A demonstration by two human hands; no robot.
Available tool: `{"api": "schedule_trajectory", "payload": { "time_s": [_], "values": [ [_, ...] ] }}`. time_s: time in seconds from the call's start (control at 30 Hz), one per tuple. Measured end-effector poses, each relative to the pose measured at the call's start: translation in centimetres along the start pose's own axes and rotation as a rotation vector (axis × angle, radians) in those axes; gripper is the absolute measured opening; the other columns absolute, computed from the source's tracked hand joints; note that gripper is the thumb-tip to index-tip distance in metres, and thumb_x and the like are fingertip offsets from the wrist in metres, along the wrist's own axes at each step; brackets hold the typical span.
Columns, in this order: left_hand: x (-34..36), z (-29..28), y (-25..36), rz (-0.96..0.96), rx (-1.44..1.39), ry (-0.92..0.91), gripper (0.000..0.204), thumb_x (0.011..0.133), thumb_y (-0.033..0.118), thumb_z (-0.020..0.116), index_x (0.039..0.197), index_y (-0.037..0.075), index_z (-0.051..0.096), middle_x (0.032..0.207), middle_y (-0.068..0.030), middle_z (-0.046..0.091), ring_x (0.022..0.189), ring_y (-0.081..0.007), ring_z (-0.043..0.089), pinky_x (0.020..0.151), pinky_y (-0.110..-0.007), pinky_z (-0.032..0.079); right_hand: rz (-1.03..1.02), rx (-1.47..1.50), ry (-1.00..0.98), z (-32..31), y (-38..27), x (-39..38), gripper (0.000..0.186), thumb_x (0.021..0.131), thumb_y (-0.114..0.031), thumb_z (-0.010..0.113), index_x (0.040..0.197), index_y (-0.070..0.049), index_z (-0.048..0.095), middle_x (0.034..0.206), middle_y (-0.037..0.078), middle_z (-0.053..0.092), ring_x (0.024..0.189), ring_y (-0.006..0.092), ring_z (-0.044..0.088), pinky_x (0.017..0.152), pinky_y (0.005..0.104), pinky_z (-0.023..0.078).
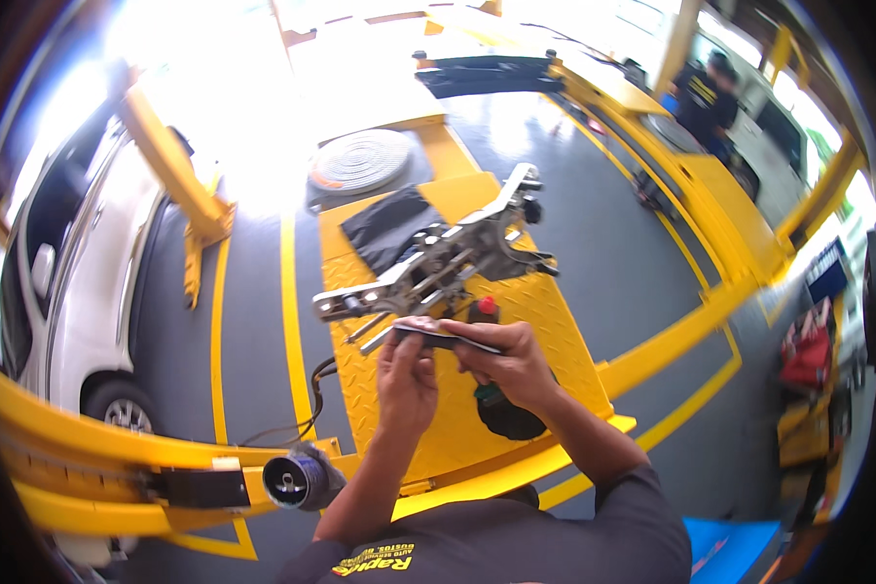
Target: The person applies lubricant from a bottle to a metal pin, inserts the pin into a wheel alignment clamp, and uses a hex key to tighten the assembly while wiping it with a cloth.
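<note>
My left hand (407, 380) and my right hand (511, 360) together grip a thin, dark, flat strip (453, 340) with a pale top edge, held over the yellow tread plate (555, 375). Their fingers are closed on it. Just beyond it lies a silver metal tool with long arms and black fittings (438, 255), partly on a black cloth (384, 224). A bottle with a red cap (486, 310) stands behind my hands, and a black item (509, 419) lies by my right wrist.
Yellow lift beams (701, 195) flank me. A white car (68, 273) is at left, a dark cylindrical part (302, 479) at lower left with hoses nearby. A ridged round plate (358, 161) lies ahead. A co-worker (701, 107) works by a vehicle at back right. Bags (806, 346) sit at right.
</note>
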State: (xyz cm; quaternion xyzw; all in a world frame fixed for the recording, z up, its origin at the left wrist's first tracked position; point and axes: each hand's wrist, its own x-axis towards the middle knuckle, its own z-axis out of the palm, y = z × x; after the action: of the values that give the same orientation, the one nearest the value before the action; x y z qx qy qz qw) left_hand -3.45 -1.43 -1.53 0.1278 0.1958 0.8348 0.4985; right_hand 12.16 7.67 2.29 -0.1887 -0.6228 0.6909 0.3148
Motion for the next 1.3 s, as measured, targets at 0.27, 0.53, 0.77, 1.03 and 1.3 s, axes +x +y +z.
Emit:
{"api": "schedule_trajectory", "payload": {
  "time_s": [0.27, 0.53, 0.77, 1.03, 1.3],
  "values": [
    [0.0, -1.2, -0.3, -0.182, -0.387, -0.104, 0.023, 0.115, 0.010, 0.056, 0.135, -0.001, 0.058, 0.126, -0.0124, 0.060, 0.106, -0.0126, 0.073, 0.085, -0.014, 0.067, -0.605, -0.708, 0.037, 0.4, 1.3, -0.8, 0.059, 0.089, 0.002, 0.081, 0.145, -0.017, 0.076, 0.088, 0.007, 0.069, 0.079, 0.0204, 0.070, 0.071, 0.0333, 0.059],
    [0.2, -1.5, 0.0, -0.214, -0.411, -0.081, 0.023, 0.115, 0.007, 0.055, 0.136, -0.004, 0.058, 0.133, -0.0157, 0.059, 0.103, -0.0131, 0.072, 0.084, -0.015, 0.067, -0.636, -0.686, 0.056, 0.1, 1.8, -0.4, 0.049, 0.096, -0.006, 0.080, 0.144, -0.013, 0.076, 0.089, 0.004, 0.072, 0.072, 0.0158, 0.068, 0.069, 0.0310, 0.059],
    [-0.2, 0.1, 0.2, 0.095, 0.180, -0.296, 0.019, 0.110, 0.001, 0.064, 0.128, 0.003, 0.063, 0.129, -0.0115, 0.064, 0.100, -0.0090, 0.064, 0.085, -0.022, 0.054, 0.270, 0.625, -0.078, -1.8, 0.7, 0.5, 0.028, 0.107, -0.007, 0.071, 0.133, 0.003, 0.077, 0.084, 0.000, 0.067, 0.065, 0.0041, 0.051, 0.056, 0.0193, 0.038],
    [0.4, -1.3, -0.2, 0.171, 0.269, -0.136, 0.017, 0.108, 0.010, 0.072, 0.124, 0.008, 0.066, 0.119, -0.0042, 0.069, 0.106, -0.0105, 0.066, 0.089, -0.025, 0.053, -0.052, -0.095, -0.032, -0.5, 0.6, -0.1, 0.035, 0.103, -0.008, 0.077, 0.138, -0.005, 0.077, 0.088, 0.001, 0.073, 0.069, 0.0067, 0.061, 0.059, 0.0217, 0.047],
    [0.6, -1.5, -0.5, 0.097, 0.141, -0.104, 0.014, 0.113, 0.012, 0.065, 0.127, 0.010, 0.065, 0.120, -0.0039, 0.068, 0.109, -0.0114, 0.066, 0.092, -0.024, 0.053, -0.708, -0.894, 0.120, 0.2, 1.8, 0.0, 0.035, 0.097, -0.006, 0.083, 0.132, -0.007, 0.081, 0.088, 0.008, 0.078, 0.077, 0.0079, 0.072, 0.062, 0.0260, 0.056]
  ]
}}
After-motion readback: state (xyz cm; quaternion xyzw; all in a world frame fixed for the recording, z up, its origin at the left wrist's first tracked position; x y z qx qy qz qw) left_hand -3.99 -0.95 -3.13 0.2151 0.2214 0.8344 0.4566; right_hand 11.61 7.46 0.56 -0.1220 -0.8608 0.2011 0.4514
